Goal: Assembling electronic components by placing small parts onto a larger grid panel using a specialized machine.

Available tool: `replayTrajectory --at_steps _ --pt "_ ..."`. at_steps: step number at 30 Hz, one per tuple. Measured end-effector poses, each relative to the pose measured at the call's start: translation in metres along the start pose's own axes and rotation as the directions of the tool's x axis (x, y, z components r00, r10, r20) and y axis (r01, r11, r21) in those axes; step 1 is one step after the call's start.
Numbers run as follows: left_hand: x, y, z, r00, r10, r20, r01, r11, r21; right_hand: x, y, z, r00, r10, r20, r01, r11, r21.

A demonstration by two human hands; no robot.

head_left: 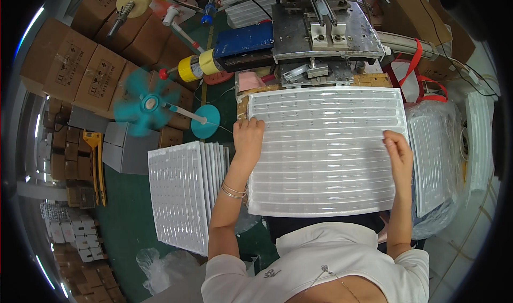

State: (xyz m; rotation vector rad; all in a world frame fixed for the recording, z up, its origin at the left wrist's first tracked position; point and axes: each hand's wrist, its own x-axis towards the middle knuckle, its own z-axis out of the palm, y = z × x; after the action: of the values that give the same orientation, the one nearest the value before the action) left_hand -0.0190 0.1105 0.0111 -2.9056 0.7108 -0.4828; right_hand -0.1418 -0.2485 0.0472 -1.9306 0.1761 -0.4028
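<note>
The ribbed white panel lies broad and flat in front of the person, its far edge over the brown counter and its near edge close to the white shirt. The two hands are well apart, one toward each side of it. The left hand lies at the panel's left edge with its fingers bent over the rim; the thumb is hidden, so whether it grips cannot be told. The right hand is near the right edge, fingers curled inward — whether they pinch or even touch the panel, I cannot tell. Just beyond the far edge sits a metal machine, with a blue box to its left. Similar panels stand in a leaning row to the left, and more lie to the right, beside clear plastic. A turquoise fan — its blades blurred — stands near stacked cartons.
</note>
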Motion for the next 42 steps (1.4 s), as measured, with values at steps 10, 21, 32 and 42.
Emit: replayTrajectory --at_steps 10,21,32,42 --pt "-0.063 -0.029 -0.002 0.868 -0.454 0.201 0.426 0.472 -0.772 -0.001 -0.044 0.115 0.801 -0.390 0.454 0.474 0.877 -0.084" --pt "-0.107 -0.004 0.017 0.758 -0.502 0.417 0.574 0.208 -0.792 0.012 -0.043 0.253 0.549 -0.569 0.613 0.825 0.487 -0.286" --pt "-0.103 0.006 0.011 0.640 -0.579 0.506 0.664 0.086 -0.742 0.070 0.028 0.054 0.971 -0.237 0.015 0.236 0.954 -0.186" --pt "-0.102 0.005 0.007 0.619 -0.598 0.510 0.706 0.139 -0.694 0.068 0.132 -0.052 0.902 0.415 -0.116 -0.317 0.822 0.473"
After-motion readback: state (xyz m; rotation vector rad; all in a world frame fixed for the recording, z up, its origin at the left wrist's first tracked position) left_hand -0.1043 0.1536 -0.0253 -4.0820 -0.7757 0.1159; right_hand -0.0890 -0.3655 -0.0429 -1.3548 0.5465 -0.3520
